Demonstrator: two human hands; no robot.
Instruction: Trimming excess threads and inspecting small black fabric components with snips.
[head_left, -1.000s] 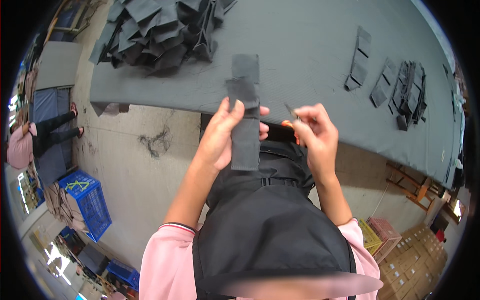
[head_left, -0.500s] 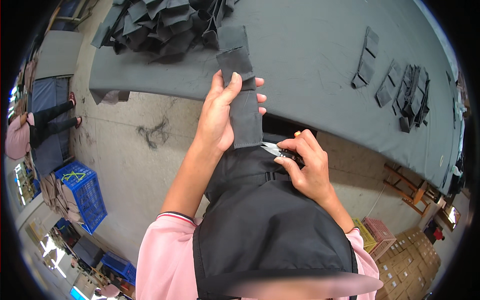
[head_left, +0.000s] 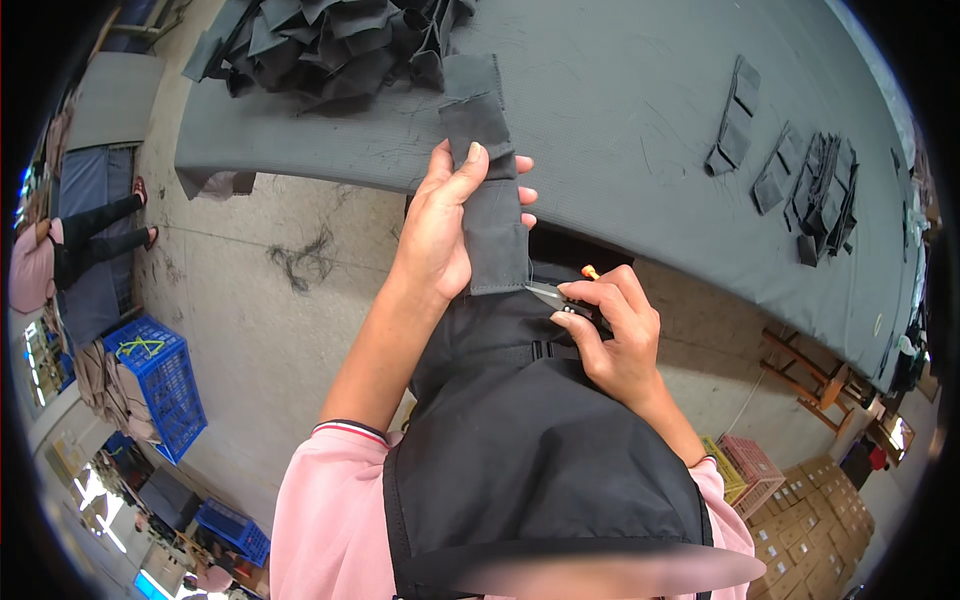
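Note:
My left hand (head_left: 440, 225) is closed around a long dark grey strip of folded, stitched fabric (head_left: 497, 250), thumb on top and fingertips showing past its right edge. The strip's far end lies over the table's near edge. My right hand (head_left: 620, 325) grips small thread snips (head_left: 547, 294) with a dark handle; an orange bit shows beside the fingers. The snips' blades are at the near right corner of the strip, and they look nearly closed. A thin thread shows along that corner.
A table (head_left: 600, 130) under grey cloth bears a heap of dark fabric pieces (head_left: 330, 50) at the far left and several finished-looking strips (head_left: 825, 190) at the right. A blue crate (head_left: 165, 385) stands on the floor at left, near another person (head_left: 85, 240). Cartons (head_left: 815, 525) are stacked at lower right.
The snips' blades have come closer together at the strip's corner. My left hand and the strip have barely shifted.

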